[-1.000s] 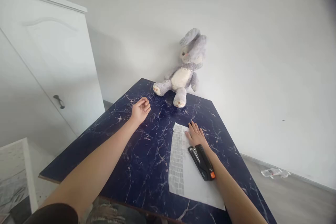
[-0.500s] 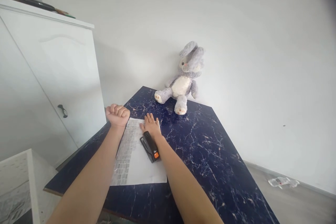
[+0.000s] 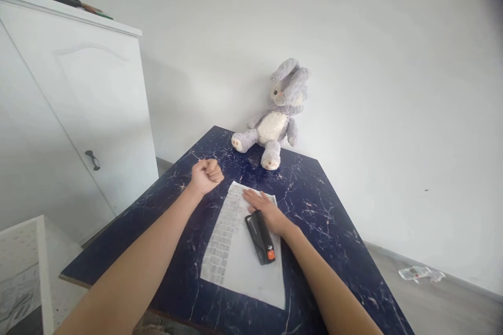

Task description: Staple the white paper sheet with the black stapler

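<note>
A white paper (image 3: 251, 277) with a printed grid along its left side lies on the dark blue marbled table (image 3: 322, 220). On the paper rests a black stapler (image 3: 260, 238) with an orange end. My right hand (image 3: 267, 210) lies flat on the top of the paper, fingers stretched out to the left, beside the stapler's far end. Just beyond the paper's upper left corner, my left hand (image 3: 207, 175) is closed in a fist above the table; whether anything is inside it is hidden.
A grey plush rabbit (image 3: 273, 125) sits at the table's far edge against the wall. To the left stands a white cabinet (image 3: 102, 99), with a white box-like piece (image 3: 47, 272) below it. Clear plastic packaging (image 3: 418, 273) lies on the floor at right.
The paper, with the stapler on it, has slid right and slightly nearer, turning a little. My right hand moved right with it, and my left fist also moved right.
</note>
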`<state>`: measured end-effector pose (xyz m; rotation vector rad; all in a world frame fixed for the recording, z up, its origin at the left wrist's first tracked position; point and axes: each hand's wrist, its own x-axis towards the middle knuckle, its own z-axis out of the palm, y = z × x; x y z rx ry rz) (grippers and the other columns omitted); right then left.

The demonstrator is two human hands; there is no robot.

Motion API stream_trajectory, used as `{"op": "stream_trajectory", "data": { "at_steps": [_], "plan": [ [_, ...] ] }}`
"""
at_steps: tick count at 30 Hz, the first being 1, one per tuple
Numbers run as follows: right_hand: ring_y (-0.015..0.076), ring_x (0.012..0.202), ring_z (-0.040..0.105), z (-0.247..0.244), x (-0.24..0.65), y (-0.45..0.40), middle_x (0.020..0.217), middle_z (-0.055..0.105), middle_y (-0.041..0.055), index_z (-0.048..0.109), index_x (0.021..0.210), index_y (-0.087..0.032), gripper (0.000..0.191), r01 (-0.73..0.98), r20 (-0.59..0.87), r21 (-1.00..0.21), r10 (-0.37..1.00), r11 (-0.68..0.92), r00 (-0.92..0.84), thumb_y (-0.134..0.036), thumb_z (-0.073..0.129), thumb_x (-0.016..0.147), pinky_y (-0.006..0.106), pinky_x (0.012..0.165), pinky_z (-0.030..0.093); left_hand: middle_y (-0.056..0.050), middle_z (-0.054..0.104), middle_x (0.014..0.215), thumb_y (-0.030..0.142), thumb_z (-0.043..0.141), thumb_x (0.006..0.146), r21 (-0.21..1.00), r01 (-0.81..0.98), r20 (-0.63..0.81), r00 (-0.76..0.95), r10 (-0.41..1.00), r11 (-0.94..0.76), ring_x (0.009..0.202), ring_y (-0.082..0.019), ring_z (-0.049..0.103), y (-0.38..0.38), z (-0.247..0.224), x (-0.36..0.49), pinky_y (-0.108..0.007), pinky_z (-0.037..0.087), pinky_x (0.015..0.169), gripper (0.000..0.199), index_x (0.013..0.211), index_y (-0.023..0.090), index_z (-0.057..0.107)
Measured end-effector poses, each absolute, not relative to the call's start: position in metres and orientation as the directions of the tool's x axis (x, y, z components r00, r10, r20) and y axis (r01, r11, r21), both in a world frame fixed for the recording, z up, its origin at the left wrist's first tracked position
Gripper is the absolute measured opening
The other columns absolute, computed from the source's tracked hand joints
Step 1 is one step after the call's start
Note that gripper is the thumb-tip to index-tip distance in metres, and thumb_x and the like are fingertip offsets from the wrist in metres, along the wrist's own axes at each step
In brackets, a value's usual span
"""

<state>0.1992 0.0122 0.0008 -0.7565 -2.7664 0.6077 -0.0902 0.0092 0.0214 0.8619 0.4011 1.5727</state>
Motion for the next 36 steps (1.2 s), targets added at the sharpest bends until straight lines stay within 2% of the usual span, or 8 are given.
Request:
{"op": "stream_trajectory", "data": {
  "at_steps": [3,6,9,12,15,20,26,36],
  "plan": [
    [0.0262,0.148,0.035,0.003,0.220,0.016,0.157,0.044,0.0090,0.048,0.149,-0.025,0.047,0.442,0.159,-0.479,0.570,0.759,-0.806,-0.038,0.040,0.104,0.053,0.122,0.019,0.006,0.030,0.051,0.021,0.053,0.083,0.846,-0.487,0.292,0.084,0.953,-0.216,0.041,-0.008,0.028,0.014,0.018,-0.047,-0.024,0.029,0.046,0.022,0.062,0.019,0.047],
    [0.0276,0.116,0.062,0.012,0.223,0.012,0.122,0.069,0.0136,0.068,0.116,-0.019,0.041,0.587,0.281,-0.574,0.810,0.572,-0.514,-0.044,0.038,0.102,0.046,0.102,0.045,0.000,0.054,0.065,0.018,0.048,0.088,0.922,-0.008,0.385,0.112,0.916,-0.386,0.060,-0.015,0.051,0.015,0.007,-0.017,-0.028,0.043,0.062,0.015,0.080,0.019,0.061],
    [0.0214,0.078,0.062,0.028,0.230,-0.008,0.086,0.068,0.0062,0.064,0.086,-0.020,0.046,0.677,0.209,-0.627,0.920,0.386,-0.330,-0.055,0.036,0.100,0.035,0.075,0.048,-0.008,0.066,0.104,0.013,0.045,0.090,0.692,0.458,0.463,0.312,0.830,-0.558,0.099,-0.022,0.059,0.010,-0.004,-0.005,-0.040,0.044,0.093,0.025,0.100,0.020,0.067],
    [0.0174,0.068,0.055,0.045,0.245,-0.036,0.080,0.064,0.0009,0.058,0.085,-0.022,0.035,0.659,0.078,-0.599,0.852,0.455,-0.518,-0.056,0.064,0.086,0.029,0.060,0.040,-0.008,0.061,0.126,0.015,0.049,0.091,0.422,0.650,0.394,0.496,0.774,-0.632,0.116,-0.026,0.054,0.006,-0.010,-0.002,-0.045,0.036,0.104,0.032,0.117,0.023,0.067],
    [0.0150,0.061,0.050,0.054,0.254,-0.053,0.074,0.060,-0.0009,0.056,0.084,-0.022,0.025,0.588,0.020,-0.608,0.750,0.534,-0.661,-0.045,0.064,0.088,0.027,0.056,0.035,-0.007,0.060,0.129,0.020,0.049,0.095,0.322,0.711,0.336,0.531,0.778,-0.625,0.117,-0.026,0.054,0.007,-0.013,-0.001,-0.044,0.037,0.101,0.031,0.120,0.026,0.067],
    [0.0183,0.076,0.056,0.055,0.251,-0.042,0.085,0.064,0.0025,0.063,0.091,-0.021,0.019,0.521,0.133,-0.615,0.729,0.592,-0.671,-0.038,0.056,0.095,0.030,0.070,0.043,-0.007,0.059,0.129,0.022,0.048,0.098,0.322,0.723,0.326,0.522,0.788,-0.612,0.118,-0.026,0.054,0.009,-0.012,-0.001,-0.042,0.037,0.100,0.031,0.122,0.027,0.066],
    [0.0244,0.102,0.064,0.058,0.276,-0.024,0.118,0.069,0.0073,0.065,0.129,-0.023,0.048,0.337,-0.056,-0.874,0.616,0.350,-0.786,-0.047,0.068,0.088,0.036,0.087,0.053,-0.007,0.060,0.127,0.022,0.045,0.099,0.373,0.709,0.322,0.506,0.800,-0.598,0.118,-0.026,0.054,0.010,-0.012,-0.003,-0.044,0.037,0.100,0.030,0.121,0.027,0.066],
    [0.0287,0.104,0.067,0.057,0.293,-0.024,0.110,0.074,0.0070,0.073,0.120,-0.021,0.055,0.245,-0.181,-0.969,0.555,0.042,-0.812,-0.052,0.080,0.075,0.043,0.093,0.053,-0.005,0.064,0.122,0.016,0.043,0.096,0.616,0.569,0.334,0.437,0.835,-0.544,0.117,-0.025,0.057,0.018,-0.014,-0.005,-0.045,0.035,0.106,0.036,0.114,0.028,0.071]
  ]
}}
